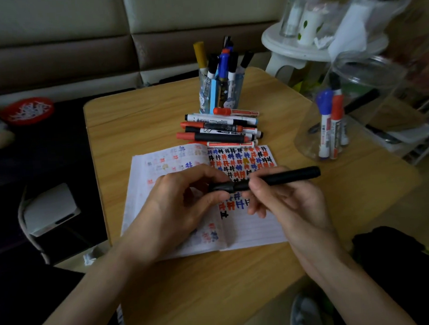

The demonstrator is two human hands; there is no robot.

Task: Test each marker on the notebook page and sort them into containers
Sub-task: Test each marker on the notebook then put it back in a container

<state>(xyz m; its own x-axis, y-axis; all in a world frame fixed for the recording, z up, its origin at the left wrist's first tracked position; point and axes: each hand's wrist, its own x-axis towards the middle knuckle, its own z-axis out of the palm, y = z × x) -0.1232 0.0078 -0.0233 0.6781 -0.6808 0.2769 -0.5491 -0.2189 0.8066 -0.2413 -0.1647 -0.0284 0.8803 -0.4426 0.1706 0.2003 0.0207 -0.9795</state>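
An open notebook (255, 224) lies on the wooden table (213, 280), its right page covered with red, blue and black marks. Above it I hold a black marker (290, 175) level. My right hand (284, 198) grips the barrel. My left hand (185, 200) pinches the marker's cap end. Behind the notebook lies a pile of several loose markers (219, 130). A blue patterned pen cup (220, 93) full of markers stands behind the pile. A clear jar (367, 87) at the right holds a blue-capped marker and red ones.
A white round side table (302, 48) with bottles stands beyond the table's far right corner. A sofa runs along the back. A red bowl (28, 110) and a white box (50, 208) sit to the left, below table height.
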